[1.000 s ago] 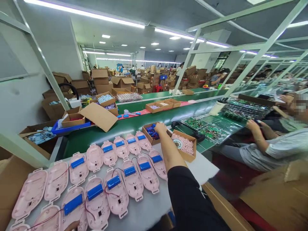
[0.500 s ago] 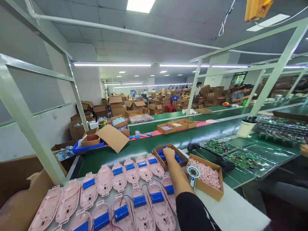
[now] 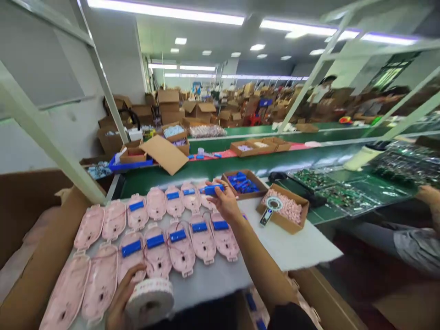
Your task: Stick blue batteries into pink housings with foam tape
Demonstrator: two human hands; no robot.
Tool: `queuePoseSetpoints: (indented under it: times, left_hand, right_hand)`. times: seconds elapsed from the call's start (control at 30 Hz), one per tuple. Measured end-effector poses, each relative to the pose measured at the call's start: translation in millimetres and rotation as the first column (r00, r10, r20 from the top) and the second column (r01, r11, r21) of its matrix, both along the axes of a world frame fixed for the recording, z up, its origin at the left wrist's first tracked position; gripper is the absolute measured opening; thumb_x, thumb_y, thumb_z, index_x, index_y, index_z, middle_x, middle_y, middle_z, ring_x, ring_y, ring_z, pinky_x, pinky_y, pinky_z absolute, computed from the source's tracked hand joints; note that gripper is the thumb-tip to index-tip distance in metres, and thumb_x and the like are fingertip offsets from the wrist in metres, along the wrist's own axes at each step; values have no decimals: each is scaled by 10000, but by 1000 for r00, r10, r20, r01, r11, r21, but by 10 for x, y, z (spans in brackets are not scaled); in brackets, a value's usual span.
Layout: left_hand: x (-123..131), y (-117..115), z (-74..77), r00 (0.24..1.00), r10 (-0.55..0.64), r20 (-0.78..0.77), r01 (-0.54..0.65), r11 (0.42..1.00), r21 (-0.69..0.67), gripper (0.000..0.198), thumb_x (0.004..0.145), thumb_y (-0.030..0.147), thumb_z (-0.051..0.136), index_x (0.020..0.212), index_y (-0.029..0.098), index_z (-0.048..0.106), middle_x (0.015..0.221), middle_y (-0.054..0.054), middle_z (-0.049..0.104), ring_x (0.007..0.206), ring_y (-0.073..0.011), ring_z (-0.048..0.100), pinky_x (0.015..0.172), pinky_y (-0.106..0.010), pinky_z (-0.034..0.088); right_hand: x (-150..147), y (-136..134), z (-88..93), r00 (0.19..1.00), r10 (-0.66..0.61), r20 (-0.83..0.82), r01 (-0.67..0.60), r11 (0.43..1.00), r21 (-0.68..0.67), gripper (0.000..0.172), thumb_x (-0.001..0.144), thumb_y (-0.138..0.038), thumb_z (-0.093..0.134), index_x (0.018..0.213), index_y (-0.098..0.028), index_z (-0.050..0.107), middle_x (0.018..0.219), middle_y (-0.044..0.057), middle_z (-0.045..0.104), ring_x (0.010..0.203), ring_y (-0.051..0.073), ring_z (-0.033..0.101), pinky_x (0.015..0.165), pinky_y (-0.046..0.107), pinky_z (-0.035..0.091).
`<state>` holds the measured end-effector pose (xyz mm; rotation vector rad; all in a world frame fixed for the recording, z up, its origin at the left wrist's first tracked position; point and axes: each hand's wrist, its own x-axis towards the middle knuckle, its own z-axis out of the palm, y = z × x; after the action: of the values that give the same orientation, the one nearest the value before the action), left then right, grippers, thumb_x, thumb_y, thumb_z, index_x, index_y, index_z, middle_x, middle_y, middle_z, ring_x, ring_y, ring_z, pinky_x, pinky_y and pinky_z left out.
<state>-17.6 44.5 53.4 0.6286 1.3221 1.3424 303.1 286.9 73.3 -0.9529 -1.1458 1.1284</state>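
Note:
My right hand [image 3: 225,201] pinches a blue battery [image 3: 213,189] and holds it above the far row of pink plastic shells [image 3: 178,229] laid out on the white mat [image 3: 285,247]. Most shells carry a blue battery; those at the left end do not. Low at the front, my left hand [image 3: 120,298] wraps around a white roll of tape [image 3: 151,300], just in front of the nearest shells. Beyond my right hand sits a cardboard box of blue batteries [image 3: 244,182].
A box of pink round pieces [image 3: 287,208] with a small handheld device [image 3: 268,210] on its edge stands right of the mat. The green conveyor belt [image 3: 213,167] runs behind, carrying cardboard boxes. Trays of green circuit boards [image 3: 343,192] lie at right, by another person's hand [image 3: 426,195]. A large carton [image 3: 37,256] flanks the left.
My right hand has come out of the battery box with a blue battery and moved left over the shells. My left hand with the tape roll has come into view.

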Motion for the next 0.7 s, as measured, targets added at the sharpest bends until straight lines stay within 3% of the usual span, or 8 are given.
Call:
queuePoseSetpoints:
  times: [0.1, 0.17, 0.23, 0.37, 0.43, 0.53, 0.63, 0.7]
  left_hand:
    - [26, 0, 15, 993, -69, 92, 71, 997, -13, 616, 809, 601, 780, 1247, 194, 632, 561, 23, 627, 426, -159, 514, 454, -237, 434]
    - [-17, 25, 7, 991, -99, 92, 101, 995, -16, 589, 837, 580, 757, 1246, 179, 619, 548, 18, 632, 422, -162, 526, 462, -237, 431]
    - [-87, 39, -11, 988, -128, 92, 127, 992, 11, 555, 873, 560, 723, 1258, 176, 608, 529, 15, 635, 422, -160, 534, 493, -238, 448]
    - [-226, 39, -86, 972, -199, 124, 193, 980, 56, 508, 907, 542, 694, 1262, 189, 612, 570, -9, 676, 433, -167, 562, 509, -243, 455]
    - [-280, 32, -144, 962, -230, 146, 224, 973, 60, 487, 913, 532, 692, 1259, 195, 627, 605, -20, 695, 443, -184, 582, 505, -261, 468]
    - [-335, 11, -228, 928, -337, 160, 323, 940, 108, 456, 932, 498, 677, 1271, 196, 637, 685, -58, 736, 461, -210, 613, 482, -284, 482]
    - [-347, -11, -273, 901, -404, 161, 383, 912, 145, 429, 953, 470, 654, 1284, 197, 645, 698, -65, 737, 478, -227, 647, 451, -266, 462]
    - [-331, -18, -278, 904, -394, 164, 376, 917, 133, 424, 951, 461, 655, 1276, 189, 658, 686, -58, 729, 465, -221, 642, 443, -259, 456]
  right_hand:
    - [-433, -904, -178, 849, 362, -384, -439, 889, -133, 610, 874, -422, 859, 1389, -311, 553, 1417, 84, 661, 1068, 194, 746, 885, 314, 634]
    - [-622, -1355, -241, 775, 421, -471, -557, 808, -194, 620, 874, -332, 876, 1420, -319, 583, 1440, 82, 652, 1137, 193, 731, 941, 307, 620]
    - [-739, -1614, -302, 753, 435, -494, -588, 781, -209, 620, 886, -331, 871, 1441, -325, 594, 1434, 88, 661, 1154, 210, 731, 898, 296, 632]
    - [-816, -1750, -440, 785, 457, -419, -571, 796, -203, 610, 882, -421, 873, 1428, -292, 634, 1307, 117, 738, 991, 232, 778, 655, 248, 623]
    - [-807, -1772, -482, 807, 456, -374, -557, 798, -229, 665, 811, -461, 925, 1395, -269, 670, 1244, 116, 766, 987, 255, 785, 698, 291, 646]
    - [-793, -1825, -468, 873, 434, -223, -480, 847, -230, 710, 672, -484, 1003, 1291, -251, 746, 1197, 99, 785, 1093, 295, 770, 922, 403, 658]
    - [-815, -1864, -395, 912, 395, 111, -394, 919, -30, 582, 729, -452, 974, 1246, -265, 782, 1209, 88, 785, 1128, 277, 761, 1022, 401, 629]
    - [-845, -1868, -348, 883, 345, 318, -408, 899, 157, 554, 796, -410, 933, 1305, -280, 757, 1218, 87, 785, 1118, 262, 765, 1016, 381, 634]
